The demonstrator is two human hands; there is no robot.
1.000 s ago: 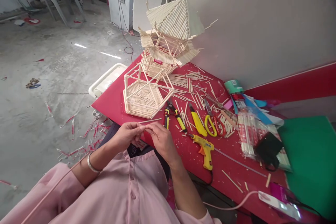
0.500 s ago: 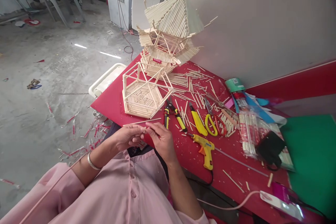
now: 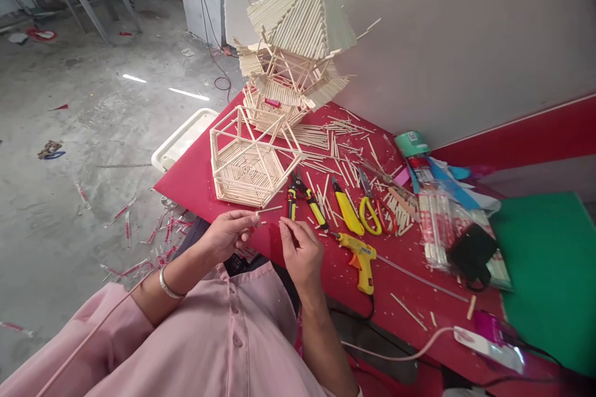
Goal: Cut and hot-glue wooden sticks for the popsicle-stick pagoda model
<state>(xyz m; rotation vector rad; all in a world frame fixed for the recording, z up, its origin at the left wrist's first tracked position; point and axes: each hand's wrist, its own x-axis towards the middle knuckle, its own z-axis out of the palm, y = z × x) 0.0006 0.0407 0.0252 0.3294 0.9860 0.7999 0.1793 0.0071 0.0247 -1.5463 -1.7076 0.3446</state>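
My left hand (image 3: 230, 234) is closed in a pinch, with the pale end of a small wooden stick (image 3: 257, 216) showing at its fingertips. My right hand (image 3: 300, 251) also pinches, thumb against forefinger; anything between them is too small to make out. A gap separates the two hands at the table's front edge. Just beyond them, a thin stick (image 3: 270, 209) shows past the left fingertips. Behind that stands a hexagonal stick frame (image 3: 251, 167) with a patterned base. Black-and-yellow pliers (image 3: 307, 201) lie near my right hand, and a yellow glue gun (image 3: 361, 257) is to its right.
A tiered stick pagoda (image 3: 298, 43) stands at the back of the red table (image 3: 186, 180). Loose sticks (image 3: 344, 142), a yellow cutter (image 3: 347, 208), yellow-handled scissors (image 3: 370, 214) and bagged sticks (image 3: 435, 229) lie rightward. A cable (image 3: 410, 356) crosses the front right.
My hands, touching at the fingertips before, have come apart. The right hand has moved right, and the left has risen slightly. The whole view has shifted a little.
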